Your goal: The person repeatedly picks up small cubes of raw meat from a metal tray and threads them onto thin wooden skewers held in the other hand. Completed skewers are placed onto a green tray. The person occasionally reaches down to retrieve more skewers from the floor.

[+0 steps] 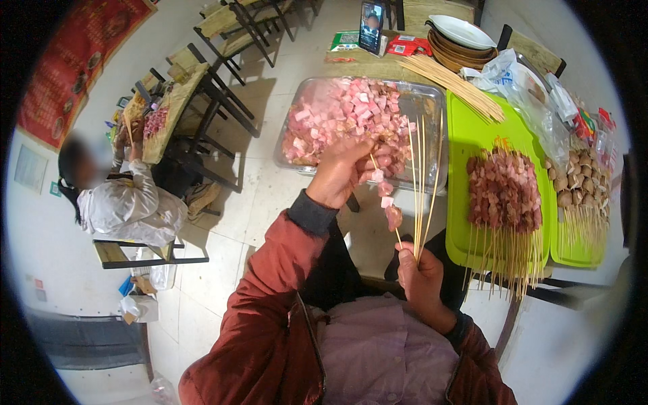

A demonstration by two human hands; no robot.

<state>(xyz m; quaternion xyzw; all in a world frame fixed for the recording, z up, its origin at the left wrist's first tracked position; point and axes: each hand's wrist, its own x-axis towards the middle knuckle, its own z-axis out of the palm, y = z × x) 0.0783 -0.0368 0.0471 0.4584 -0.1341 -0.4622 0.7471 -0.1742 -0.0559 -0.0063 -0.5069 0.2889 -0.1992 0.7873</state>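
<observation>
In my right hand (422, 278) are several bamboo skewers (419, 202), gripped near their lower ends. One of them, tilted to the left, carries pieces of raw meat (393, 217) and pale fat (387, 202); the others are bare. My left hand (341, 169) is at the upper end of that loaded skewer, its fingers closed around a piece of meat by the tip. Just beyond the left hand lies a metal tray (430, 147) heaped with cut raw meat and pinkish-white cubes (362, 104). Its right part shows bare, smeared metal.
Right of the metal tray, a lime-green tray (458, 202) holds rows of finished meat skewers (503, 195). Mushroom skewers (582, 187) lie farther right. Behind are loose bamboo skewers (455, 88), stacked plates (460, 43) and a propped phone (371, 28). A person (126, 197) sits at another table, left.
</observation>
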